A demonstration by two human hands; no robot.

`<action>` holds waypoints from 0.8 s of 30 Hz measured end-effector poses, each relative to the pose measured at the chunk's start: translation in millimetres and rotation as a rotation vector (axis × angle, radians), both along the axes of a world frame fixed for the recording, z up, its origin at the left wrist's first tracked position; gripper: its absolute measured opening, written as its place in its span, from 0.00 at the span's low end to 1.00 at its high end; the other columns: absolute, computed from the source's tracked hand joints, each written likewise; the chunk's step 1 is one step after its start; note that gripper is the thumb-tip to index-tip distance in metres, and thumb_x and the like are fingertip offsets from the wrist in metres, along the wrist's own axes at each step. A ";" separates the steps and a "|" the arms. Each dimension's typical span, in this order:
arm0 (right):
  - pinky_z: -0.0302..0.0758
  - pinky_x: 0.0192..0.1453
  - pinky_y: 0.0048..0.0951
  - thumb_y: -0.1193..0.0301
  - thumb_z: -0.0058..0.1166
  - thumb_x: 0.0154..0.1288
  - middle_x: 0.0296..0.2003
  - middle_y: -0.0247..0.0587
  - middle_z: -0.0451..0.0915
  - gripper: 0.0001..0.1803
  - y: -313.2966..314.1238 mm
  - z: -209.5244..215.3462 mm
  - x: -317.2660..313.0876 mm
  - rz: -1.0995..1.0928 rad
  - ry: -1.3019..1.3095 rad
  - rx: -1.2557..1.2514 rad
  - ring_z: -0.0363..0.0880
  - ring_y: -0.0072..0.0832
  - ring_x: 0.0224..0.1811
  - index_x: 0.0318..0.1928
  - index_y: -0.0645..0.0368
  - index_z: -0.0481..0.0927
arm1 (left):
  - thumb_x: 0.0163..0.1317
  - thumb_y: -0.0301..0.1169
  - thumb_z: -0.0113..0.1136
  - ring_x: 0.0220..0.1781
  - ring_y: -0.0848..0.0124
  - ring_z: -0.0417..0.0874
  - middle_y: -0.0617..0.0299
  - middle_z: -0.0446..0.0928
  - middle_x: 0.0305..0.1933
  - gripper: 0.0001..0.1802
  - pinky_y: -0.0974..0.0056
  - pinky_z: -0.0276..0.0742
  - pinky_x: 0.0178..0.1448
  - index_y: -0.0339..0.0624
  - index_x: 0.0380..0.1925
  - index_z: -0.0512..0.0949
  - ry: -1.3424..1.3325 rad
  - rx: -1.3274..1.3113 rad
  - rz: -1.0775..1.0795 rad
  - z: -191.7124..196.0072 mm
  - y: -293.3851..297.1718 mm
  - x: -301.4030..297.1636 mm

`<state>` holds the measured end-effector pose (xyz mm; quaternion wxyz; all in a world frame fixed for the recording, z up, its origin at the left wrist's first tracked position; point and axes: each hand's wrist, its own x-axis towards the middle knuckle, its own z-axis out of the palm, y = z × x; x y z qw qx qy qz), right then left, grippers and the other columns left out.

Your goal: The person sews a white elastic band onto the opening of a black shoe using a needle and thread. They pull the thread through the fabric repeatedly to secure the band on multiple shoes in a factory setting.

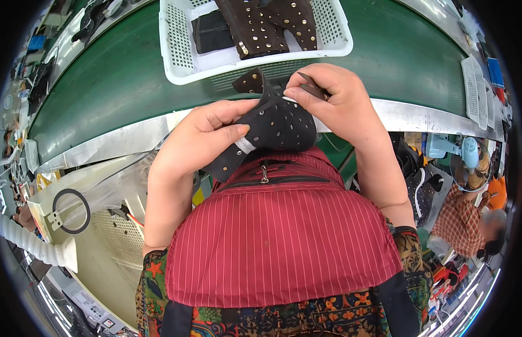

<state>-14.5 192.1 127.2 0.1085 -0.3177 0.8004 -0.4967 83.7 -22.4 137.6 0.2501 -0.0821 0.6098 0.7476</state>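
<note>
A dark studded piece point(280, 124), curved like a boot upper, is held up between my two hands in front of my chest. Small metal studs dot its black inner face, and a brown outer side shows at its folded edge. On the left, the thumb and fingers of my left hand point(207, 129) clamp it next to a small whitish patch point(245, 146). My right hand point(334, 95) pinches its upper right edge, by a short white strip. A dark flap sticks out between the right fingers; its far end is hidden.
Ahead, a white plastic basket point(261, 68) holds brown studded pieces point(266, 28) on the green conveyor belt point(120, 84). A metal edge point(115, 139) runs before me. At right are a small blue fan point(470, 153) and a person in a checked top point(460, 222).
</note>
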 end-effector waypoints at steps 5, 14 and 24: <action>0.62 0.25 0.21 0.75 0.61 0.55 0.22 0.31 0.70 0.06 -4.2 -0.2 1.6 0.026 0.019 -0.016 0.63 0.17 0.22 0.31 0.63 0.78 | 0.59 0.17 0.51 0.54 0.72 0.75 0.57 0.76 0.53 0.22 0.68 0.68 0.60 0.30 0.56 0.70 0.025 0.016 0.044 1.7 4.5 10.7; 0.67 0.29 0.23 0.72 0.62 0.56 0.24 0.35 0.75 0.08 -5.2 0.5 4.3 0.064 0.099 -0.003 0.69 0.21 0.24 0.33 0.62 0.79 | 0.58 0.17 0.47 0.58 0.70 0.73 0.54 0.73 0.57 0.26 0.67 0.65 0.63 0.29 0.60 0.66 0.043 0.099 0.051 3.8 8.3 18.7; 0.73 0.35 0.32 0.69 0.60 0.55 0.28 0.42 0.79 0.09 -1.9 -1.9 9.9 0.085 0.055 0.060 0.77 0.36 0.31 0.33 0.61 0.79 | 0.56 0.18 0.49 0.57 0.69 0.74 0.53 0.74 0.56 0.26 0.66 0.65 0.63 0.29 0.58 0.68 0.018 0.099 0.085 7.2 14.6 26.8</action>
